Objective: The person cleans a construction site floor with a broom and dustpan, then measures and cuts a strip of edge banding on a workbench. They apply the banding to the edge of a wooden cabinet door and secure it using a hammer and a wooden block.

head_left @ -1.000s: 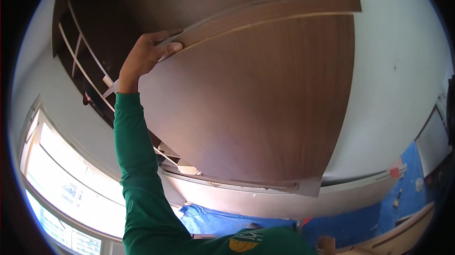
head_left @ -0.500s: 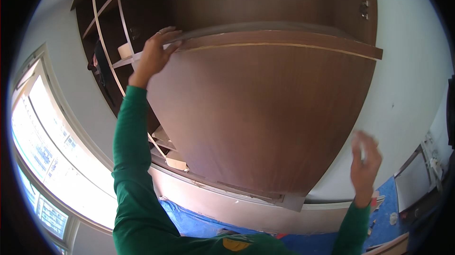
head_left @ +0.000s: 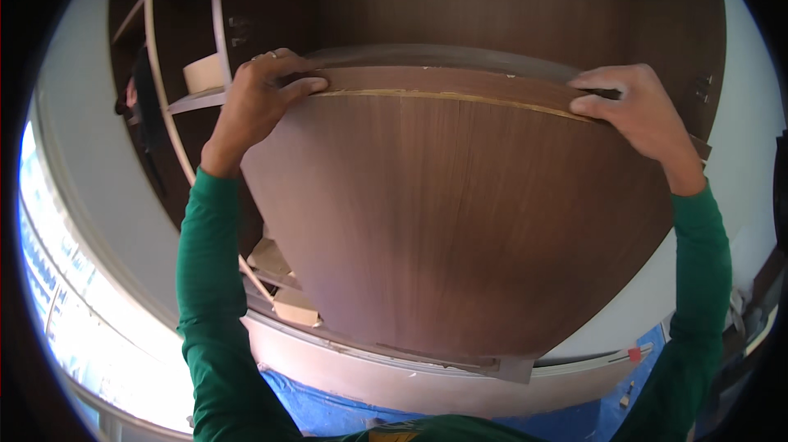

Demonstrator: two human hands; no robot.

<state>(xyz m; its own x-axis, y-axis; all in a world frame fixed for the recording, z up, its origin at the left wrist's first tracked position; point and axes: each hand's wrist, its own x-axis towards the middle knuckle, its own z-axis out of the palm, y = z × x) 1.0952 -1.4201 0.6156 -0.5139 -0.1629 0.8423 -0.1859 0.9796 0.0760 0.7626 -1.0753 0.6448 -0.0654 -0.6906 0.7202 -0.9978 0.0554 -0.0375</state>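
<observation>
Head view: brown strip (head_left: 443, 81) across the upper middle of the frame, long axis running left to right, bowed and dipping toward the right. Left hand (head_left: 254, 105) at upper left, pinched narrowly on the strip near its left end, thumb on the front face, fingers over the top edge. Right hand (head_left: 644, 114) at upper right, in a similar narrow pinch, with the strip's right end apparently emerging beyond the wrist. Strip thus rightward of the left grip, mainly leftward of the right; neither hand nearer, both in contact. Large brown panel (head_left: 460, 220) directly below; joined or separate, not discernible. Cabinet interior (head_left: 509, 7) above
</observation>
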